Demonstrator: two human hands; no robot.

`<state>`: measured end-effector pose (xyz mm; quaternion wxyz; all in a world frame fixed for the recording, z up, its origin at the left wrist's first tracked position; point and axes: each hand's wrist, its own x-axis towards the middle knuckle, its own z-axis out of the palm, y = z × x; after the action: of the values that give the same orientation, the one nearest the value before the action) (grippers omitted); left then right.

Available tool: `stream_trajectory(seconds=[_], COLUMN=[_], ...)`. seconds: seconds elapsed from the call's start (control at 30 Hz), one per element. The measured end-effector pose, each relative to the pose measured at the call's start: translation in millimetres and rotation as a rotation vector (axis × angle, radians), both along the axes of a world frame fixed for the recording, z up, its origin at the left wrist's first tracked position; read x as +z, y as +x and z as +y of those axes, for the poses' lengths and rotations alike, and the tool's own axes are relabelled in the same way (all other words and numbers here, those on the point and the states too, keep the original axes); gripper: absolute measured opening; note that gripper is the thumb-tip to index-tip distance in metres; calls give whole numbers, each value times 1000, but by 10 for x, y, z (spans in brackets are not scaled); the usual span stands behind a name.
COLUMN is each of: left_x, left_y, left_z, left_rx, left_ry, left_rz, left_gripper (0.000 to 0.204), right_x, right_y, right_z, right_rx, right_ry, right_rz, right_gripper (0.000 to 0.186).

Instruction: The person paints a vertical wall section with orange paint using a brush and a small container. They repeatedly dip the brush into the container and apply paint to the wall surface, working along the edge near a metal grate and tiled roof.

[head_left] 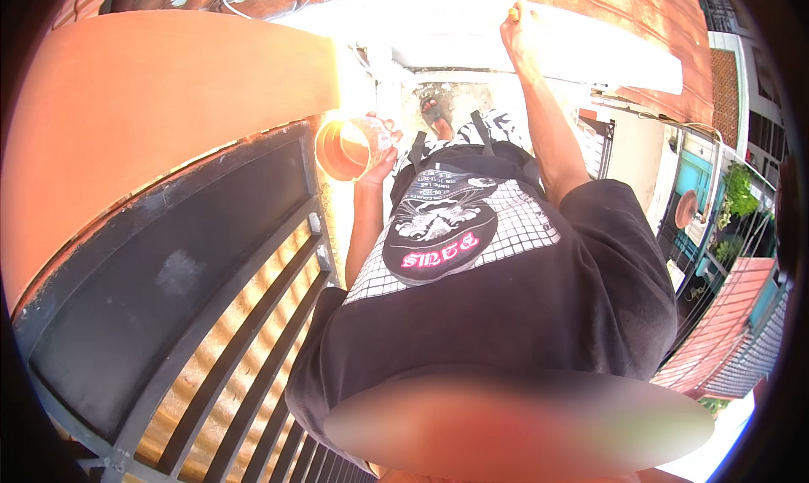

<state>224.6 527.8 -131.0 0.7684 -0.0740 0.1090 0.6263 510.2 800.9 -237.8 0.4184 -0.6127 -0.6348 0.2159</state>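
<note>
My left hand (388, 152) is wrapped round the side of an orange cup-shaped container (329, 152), held to the left of my body. The container's open mouth faces me, and strong light washes out its inside. My right arm reaches far forward, and my right hand (522, 29) is closed over a glaring white surface (607, 60). A small yellowish bit shows at its fingers, too small to name. Glare hides whether this hand touches the white surface.
To the left stand an orange wall (168, 95) and a dark metal gate (177, 272) with bars. Reddish roofing (657, 15) lies beyond the white surface. My sandalled foot (436, 119) shows below. Green plants (740, 190) and railings are at the far right.
</note>
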Motion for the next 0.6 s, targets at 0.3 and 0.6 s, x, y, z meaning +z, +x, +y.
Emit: stream_trajectory(seconds=[0.3,0.6], left_x=[-133,-575], left_y=[333,1348], left_z=[-172,-484], left_rx=[82,18], left_ry=[40,-58], left_rz=[71,54], left_gripper=[45,54], right_x=[472,349], right_y=[-1491,700], right_z=[-344,-1093], right_rx=[474,54], right_ry=[-247,-537], right_rz=[122,1033], right_gripper=[23,22])
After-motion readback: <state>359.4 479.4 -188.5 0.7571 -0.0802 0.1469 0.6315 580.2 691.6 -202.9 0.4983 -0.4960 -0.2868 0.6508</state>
